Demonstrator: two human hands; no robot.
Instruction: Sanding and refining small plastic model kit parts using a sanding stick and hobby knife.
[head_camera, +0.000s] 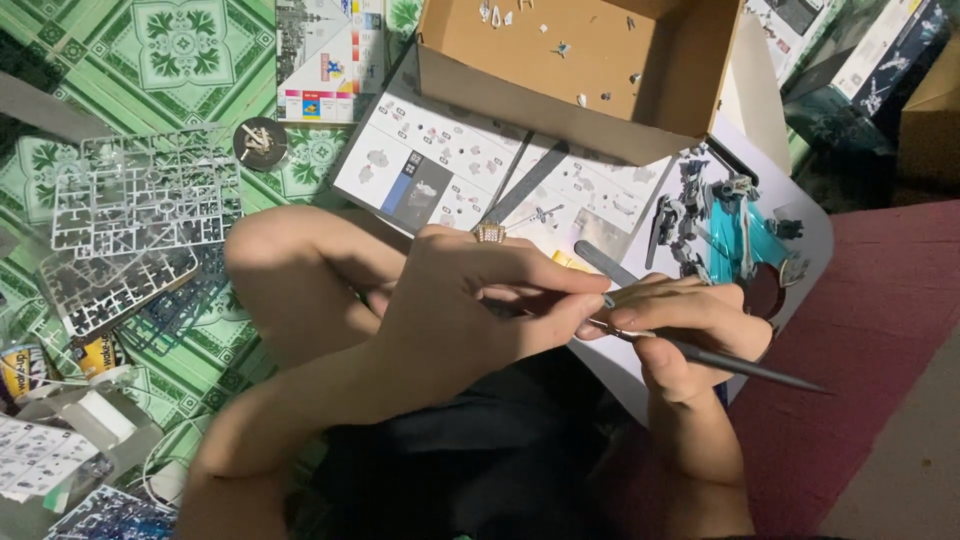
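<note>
Right hand (690, 320) – slim grey tool (745, 367); left hand (470, 300) pinching.

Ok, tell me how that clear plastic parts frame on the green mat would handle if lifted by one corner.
The clear parts frame is a thin open lattice, so it would probably feel very light and flex or sag somewhat. Its thin bars look easy to snap. It overlaps a darker frame, so it might snag and drag that one along.
</note>
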